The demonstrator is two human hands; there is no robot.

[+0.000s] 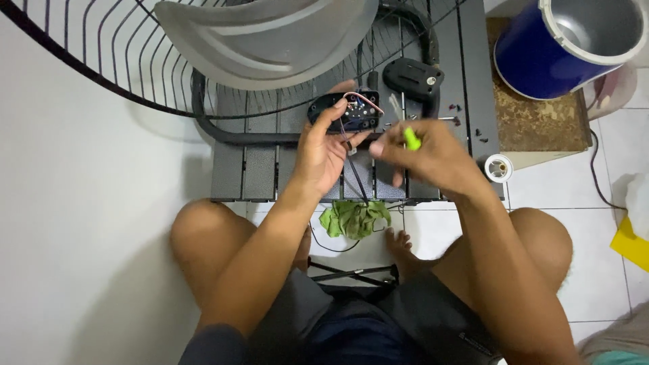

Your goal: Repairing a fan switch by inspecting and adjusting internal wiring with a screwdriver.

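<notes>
Blue bucket [541, 54], green rag [355, 218].

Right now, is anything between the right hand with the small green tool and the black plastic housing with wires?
Nothing visible blocks it. The right hand holds the small green tool just right of the black plastic housing, which the left hand steadies.
</notes>
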